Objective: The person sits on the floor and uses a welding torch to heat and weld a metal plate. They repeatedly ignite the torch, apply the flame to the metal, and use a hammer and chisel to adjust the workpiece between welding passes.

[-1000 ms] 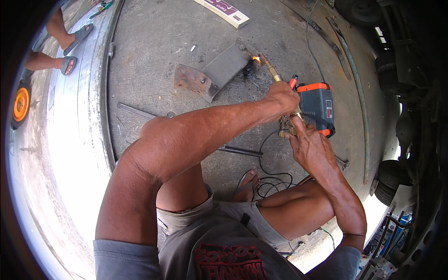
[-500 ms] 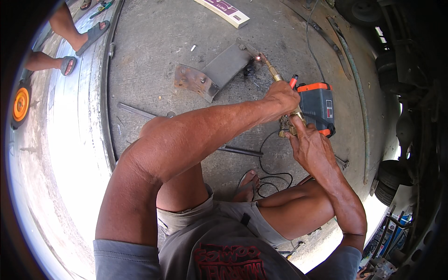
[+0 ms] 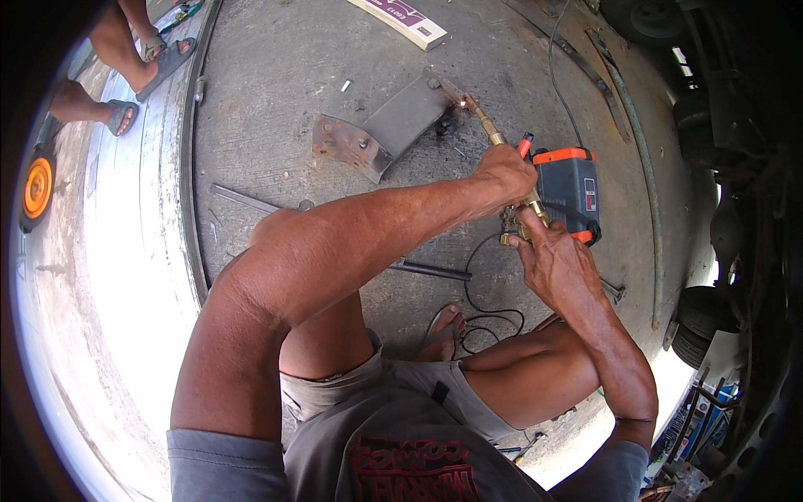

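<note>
A brass gas torch (image 3: 489, 127) slants up and left, its tip against the far right edge of a bent metal bracket (image 3: 407, 113). A small bright glow (image 3: 463, 104) shows at that tip. My left hand (image 3: 505, 173) is wrapped round the torch's barrel. Further back on the torch, by its valves, my right hand (image 3: 556, 259) grips the body, with the thumb beside a brass knob. The bracket lies on the concrete, and its near left end is a rusty plate (image 3: 347, 144) with holes.
A dark welding machine (image 3: 569, 194) with orange trim stands just right of my hands. Its black cable (image 3: 510, 311) loops near my foot. Metal bars (image 3: 435, 270) lie on the floor, a long carton (image 3: 401, 21) beyond. Another person's sandalled feet (image 3: 163, 71) are at the far left.
Both my hands and the torch stay almost still on the same spot, where the glow looks slightly brighter. At the far left, the other person's feet have shifted, and another foot shows more.
</note>
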The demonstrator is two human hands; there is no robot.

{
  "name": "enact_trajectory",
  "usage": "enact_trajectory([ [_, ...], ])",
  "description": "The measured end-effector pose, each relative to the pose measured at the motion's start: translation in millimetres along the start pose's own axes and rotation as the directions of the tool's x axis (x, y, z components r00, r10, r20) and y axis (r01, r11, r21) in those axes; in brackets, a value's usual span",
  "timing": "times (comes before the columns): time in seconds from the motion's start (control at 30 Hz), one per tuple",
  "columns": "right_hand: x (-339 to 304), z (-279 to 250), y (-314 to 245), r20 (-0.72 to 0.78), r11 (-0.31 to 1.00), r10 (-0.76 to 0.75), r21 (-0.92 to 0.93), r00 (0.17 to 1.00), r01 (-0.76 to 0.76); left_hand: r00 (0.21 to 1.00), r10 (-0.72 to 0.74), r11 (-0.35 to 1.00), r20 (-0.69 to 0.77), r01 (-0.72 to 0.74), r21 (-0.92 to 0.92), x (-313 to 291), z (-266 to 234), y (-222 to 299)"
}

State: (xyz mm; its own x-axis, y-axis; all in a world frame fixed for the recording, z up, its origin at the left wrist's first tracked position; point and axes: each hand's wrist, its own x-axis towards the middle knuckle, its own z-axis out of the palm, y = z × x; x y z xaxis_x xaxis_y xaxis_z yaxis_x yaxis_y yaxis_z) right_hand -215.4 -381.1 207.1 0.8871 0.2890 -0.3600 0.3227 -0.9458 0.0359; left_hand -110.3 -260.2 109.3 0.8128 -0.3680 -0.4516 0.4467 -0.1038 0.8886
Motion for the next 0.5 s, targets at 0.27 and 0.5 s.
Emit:
enact_trajectory([
  [0.27,0.6,-2.9,-3.2,0.010,1.000,0.019,0.016,1.000,-0.019,0.999,0.026,0.995,0.025,-0.028,0.091,3.7,-1.7,-1.6],
  [0.5,0.8,-4.2,-2.9,0.041,0.998,0.042,0.045,0.998,-0.044,1.000,0.013,0.998,0.012,-0.013,0.069,-0.7,-1.3,1.7],
])
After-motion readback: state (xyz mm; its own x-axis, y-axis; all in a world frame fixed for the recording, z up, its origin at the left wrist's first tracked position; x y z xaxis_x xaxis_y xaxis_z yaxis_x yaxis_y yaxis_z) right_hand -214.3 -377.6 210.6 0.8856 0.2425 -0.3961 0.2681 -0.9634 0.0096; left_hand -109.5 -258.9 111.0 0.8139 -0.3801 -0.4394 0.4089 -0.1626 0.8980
